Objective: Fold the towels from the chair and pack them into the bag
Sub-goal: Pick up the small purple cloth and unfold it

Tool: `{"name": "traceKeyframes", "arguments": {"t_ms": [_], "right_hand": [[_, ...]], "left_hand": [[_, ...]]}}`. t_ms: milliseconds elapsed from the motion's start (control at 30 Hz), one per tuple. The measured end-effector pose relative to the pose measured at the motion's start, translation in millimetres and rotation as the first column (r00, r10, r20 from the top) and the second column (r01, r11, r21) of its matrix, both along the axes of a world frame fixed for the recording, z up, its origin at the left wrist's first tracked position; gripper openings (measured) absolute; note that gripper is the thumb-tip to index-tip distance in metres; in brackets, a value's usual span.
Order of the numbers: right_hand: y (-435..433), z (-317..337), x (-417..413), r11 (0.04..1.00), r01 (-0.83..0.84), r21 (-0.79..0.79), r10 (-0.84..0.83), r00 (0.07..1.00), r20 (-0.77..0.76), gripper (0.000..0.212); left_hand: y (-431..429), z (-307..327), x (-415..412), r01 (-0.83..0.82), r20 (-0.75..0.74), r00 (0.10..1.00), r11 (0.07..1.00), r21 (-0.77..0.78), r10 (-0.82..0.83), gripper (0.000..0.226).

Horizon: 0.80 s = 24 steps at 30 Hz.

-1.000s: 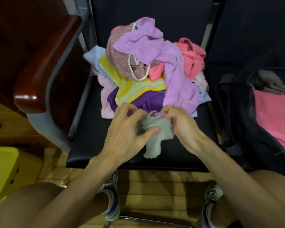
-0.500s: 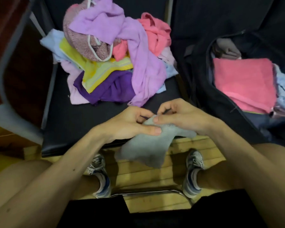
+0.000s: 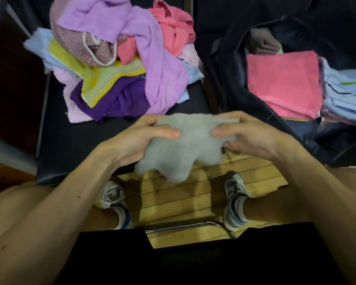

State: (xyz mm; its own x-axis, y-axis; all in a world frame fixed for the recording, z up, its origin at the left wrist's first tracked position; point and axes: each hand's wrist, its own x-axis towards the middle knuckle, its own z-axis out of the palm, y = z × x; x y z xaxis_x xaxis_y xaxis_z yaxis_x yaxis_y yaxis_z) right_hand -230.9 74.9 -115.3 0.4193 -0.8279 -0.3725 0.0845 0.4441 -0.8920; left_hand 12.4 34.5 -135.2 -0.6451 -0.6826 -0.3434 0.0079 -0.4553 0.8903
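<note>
Both forearms reach forward over the knees, wrists level. The left hand (image 3: pixel 138 136) grasps the left edge of a small grey towel (image 3: pixel 185 147), thumb laid across its top; the right hand (image 3: pixel 253 136) grips the right edge, blurred. The towel hangs crumpled between them, above the wooden floor (image 3: pixel 173 198), just near of the black chair seat (image 3: pixel 70 140). Far left, a heap of unfolded towels (image 3: pixel 119 58) sits on that seat. To the right, the open dark bag (image 3: pixel 230 83) holds a folded pink towel (image 3: pixel 282 83), with pale blue folded cloth (image 3: pixel 347 89) beside it.
</note>
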Motion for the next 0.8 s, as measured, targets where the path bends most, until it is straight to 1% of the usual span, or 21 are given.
{"name": "traceKeyframes", "arguments": {"t_ms": [33, 67, 100, 133, 167, 200, 267, 333, 367, 433, 467, 500, 533, 567, 633, 700, 767, 800], "right_hand": [[1, 2, -4, 0.996, 0.070, 0.058, -0.080, 0.980, 0.181, 0.039], [2, 5, -7, 0.987, 0.118, 0.113, -0.148, 0.937, 0.317, 0.043], [2, 5, -10, 0.975, 0.159, 0.152, -0.208, 0.891, 0.403, 0.045], [4, 7, -10, 0.967, 0.188, 0.174, -0.247, 0.862, 0.442, 0.048], [5, 6, -10, 0.960, 0.210, 0.185, -0.272, 0.855, 0.441, 0.049], [8, 5, -7, 0.956, 0.221, 0.195, -0.284, 0.867, 0.410, 0.047], [14, -1, 2, 0.953, 0.219, 0.207, -0.273, 0.920, 0.282, 0.035], [18, -6, 10, 0.963, 0.181, 0.201, -0.211, 0.967, 0.143, 0.032], [19, -7, 11, 0.969, 0.156, 0.189, -0.177, 0.979, 0.100, 0.033], [17, -7, 12, 0.970, 0.158, 0.182, -0.173, 0.983, 0.066, 0.030], [15, -5, 11, 0.965, 0.189, 0.182, -0.203, 0.977, 0.059, 0.026], [14, -4, 9, 0.959, 0.224, 0.171, -0.236, 0.970, 0.052, 0.023], [13, -1, 9, 0.956, 0.247, 0.158, -0.258, 0.965, 0.053, 0.020], [12, 1, 8, 0.954, 0.264, 0.141, -0.275, 0.959, 0.063, 0.020], [10, 4, 8, 0.945, 0.298, 0.132, -0.310, 0.947, 0.081, 0.025], [9, 6, 8, 0.935, 0.331, 0.126, -0.340, 0.938, 0.066, 0.031], [7, 8, 7, 0.929, 0.354, 0.103, -0.360, 0.932, 0.040, 0.039], [6, 9, 7, 0.927, 0.363, 0.092, -0.366, 0.930, 0.021, 0.042]], "left_hand": [[-1, -1, 2, 0.035, -0.015, 0.999, 0.999, 0.022, -0.034, 0.039], [-2, -2, 4, 0.085, -0.014, 0.996, 0.995, 0.042, -0.085, 0.046], [-1, -3, 5, 0.134, -0.003, 0.991, 0.989, 0.057, -0.134, 0.052], [0, -2, 5, 0.155, 0.008, 0.988, 0.986, 0.068, -0.156, 0.058], [1, -3, 5, 0.143, 0.012, 0.989, 0.986, 0.087, -0.145, 0.059], [1, -2, 4, 0.098, 0.007, 0.995, 0.990, 0.105, -0.100, 0.050], [0, 2, 1, -0.036, -0.023, 0.999, 0.991, 0.132, 0.039, 0.022], [-3, 5, 0, -0.156, -0.095, 0.979, 0.964, 0.217, 0.180, 0.012], [-5, 7, 2, -0.194, -0.159, 0.956, 0.935, 0.296, 0.248, 0.014], [-6, 6, 7, -0.182, -0.294, 0.895, 0.876, 0.446, 0.335, 0.026], [-6, 3, 8, -0.160, -0.347, 0.865, 0.854, 0.495, 0.363, 0.032], [-5, 0, 9, -0.144, -0.382, 0.836, 0.829, 0.541, 0.394, 0.044], [-5, -3, 9, -0.130, -0.400, 0.820, 0.813, 0.567, 0.410, 0.058], [-4, -5, 9, -0.111, -0.412, 0.817, 0.812, 0.574, 0.403, 0.066], [-1, -9, 6, -0.077, -0.403, 0.847, 0.829, 0.554, 0.348, 0.071], [2, -11, 3, -0.073, -0.335, 0.897, 0.844, 0.531, 0.288, 0.065], [5, -13, -1, -0.118, -0.160, 0.963, 0.873, 0.473, 0.217, 0.042], [7, -13, -2, -0.132, -0.059, 0.983, 0.898, 0.421, 0.172, 0.036]]}}
